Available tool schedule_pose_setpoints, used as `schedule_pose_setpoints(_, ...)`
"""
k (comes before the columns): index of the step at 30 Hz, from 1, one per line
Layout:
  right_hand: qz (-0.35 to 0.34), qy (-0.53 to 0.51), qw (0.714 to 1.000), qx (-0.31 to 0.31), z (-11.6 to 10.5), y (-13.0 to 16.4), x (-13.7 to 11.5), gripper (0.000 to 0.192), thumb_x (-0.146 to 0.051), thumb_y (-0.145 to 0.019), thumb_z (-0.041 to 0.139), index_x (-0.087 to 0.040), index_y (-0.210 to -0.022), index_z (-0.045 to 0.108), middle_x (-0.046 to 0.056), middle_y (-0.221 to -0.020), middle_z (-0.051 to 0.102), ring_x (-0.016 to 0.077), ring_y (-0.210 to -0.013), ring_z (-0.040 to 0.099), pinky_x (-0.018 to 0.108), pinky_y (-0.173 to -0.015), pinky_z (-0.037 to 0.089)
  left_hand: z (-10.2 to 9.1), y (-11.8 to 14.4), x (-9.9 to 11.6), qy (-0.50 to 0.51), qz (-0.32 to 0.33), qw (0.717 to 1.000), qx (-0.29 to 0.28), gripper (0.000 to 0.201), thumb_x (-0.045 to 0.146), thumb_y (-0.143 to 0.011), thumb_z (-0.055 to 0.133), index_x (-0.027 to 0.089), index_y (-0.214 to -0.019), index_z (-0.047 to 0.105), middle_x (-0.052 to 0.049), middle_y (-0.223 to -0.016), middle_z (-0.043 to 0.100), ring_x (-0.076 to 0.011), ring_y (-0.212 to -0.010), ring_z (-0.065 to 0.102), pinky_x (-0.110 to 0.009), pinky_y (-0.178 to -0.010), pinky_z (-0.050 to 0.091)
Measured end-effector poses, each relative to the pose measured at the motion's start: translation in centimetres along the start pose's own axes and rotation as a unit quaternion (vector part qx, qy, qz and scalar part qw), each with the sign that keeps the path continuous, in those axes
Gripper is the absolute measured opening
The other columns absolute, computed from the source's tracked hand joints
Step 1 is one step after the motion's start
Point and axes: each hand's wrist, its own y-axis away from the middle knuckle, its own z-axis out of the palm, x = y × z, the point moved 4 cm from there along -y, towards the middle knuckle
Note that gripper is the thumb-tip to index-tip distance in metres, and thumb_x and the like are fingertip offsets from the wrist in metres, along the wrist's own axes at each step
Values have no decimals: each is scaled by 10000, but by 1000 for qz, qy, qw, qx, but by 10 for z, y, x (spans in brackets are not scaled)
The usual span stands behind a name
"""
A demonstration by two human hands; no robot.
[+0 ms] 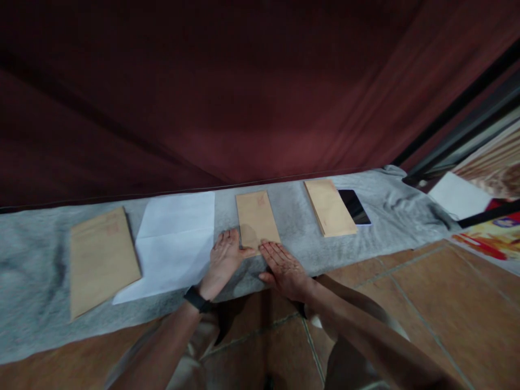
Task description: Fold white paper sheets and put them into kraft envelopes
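Both hands lie flat, fingers spread, grasping nothing: the left hand and right hand pin the small brown paper envelope against the grey cloth, steadying its near edge.

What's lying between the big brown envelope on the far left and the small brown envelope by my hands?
A white sheet of paper lies on the grey cloth between the big envelope and the small envelope, seen in the head view.

Three tan-brown envelopes, the middle envelope and left envelope each bearing a faint red stamp, the right envelope plain, lie on a mottled grey cloth. Beside them are a white sheet of paper and a black-screened phone. The floor has reddish-brown tiles with pale grout, the curtain is dark maroon, and the wristband is black.
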Motion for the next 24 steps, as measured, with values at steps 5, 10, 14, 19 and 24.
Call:
schedule_pose_setpoints(5, 26, 7, 1000, 4, -1, 8, 12, 706, -467, -1032, 503, -81, -1594, 320, 189, -1629, 372, 279, -1526, 337, 487, -1242, 350, -3, -1, 0, 33, 25, 999, 13, 430, 292, -585, 924, 226, -883, 621, -158, -1058, 715, -444, -1302, 530, -461, -1137, 356)
schedule_pose_setpoints(10, 30, 30, 999, 6, -2, 14, 19, 684, -463, -1038, 492, -70, -1579, 350, 185, -1628, 374, 276, -1517, 358, 470, -1239, 358, -2, 0, 5, -190, 29, 981, -34, 389, 351, -749, 826, 163, -1053, 674, -173, -1175, 721, -384, -1272, 588, -426, -1072, 449)
schedule_pose_setpoints(14, 45, 47, 997, 28, -3, 9, 16, 697, -469, -1034, 497, -71, -1585, 339, 191, -1621, 385, 291, -1510, 370, 490, -1245, 339, -3, 7, 16, -282, 35, 957, -57, 430, 406, -871, 722, 114, -1181, 658, -199, -1206, 720, -349, -1207, 649, -393, -1002, 500)
schedule_pose_setpoints(19, 14, 48, 998, 31, 0, -3, -6, 733, -485, -1025, 510, -131, -1621, 272, 139, -1664, 315, 294, -1536, 312, 512, -1272, 270, -4, 15, 27, -287, 30, 954, -81, 418, 387, -957, 612, 84, -1244, 632, -211, -1208, 723, -342, -1148, 685, -393, -954, 515)
schedule_pose_setpoints(24, -19, 39, 999, 0, 7, -4, -17, 735, -488, -1022, 521, -84, -1600, 314, 158, -1654, 329, 272, -1529, 330, 447, -1272, 291, -5, 11, 26, -248, 9, 964, -101, 345, 385, -933, 641, 100, -1123, 676, -188, -1052, 759, -349, -1068, 712, -382, -900, 514)
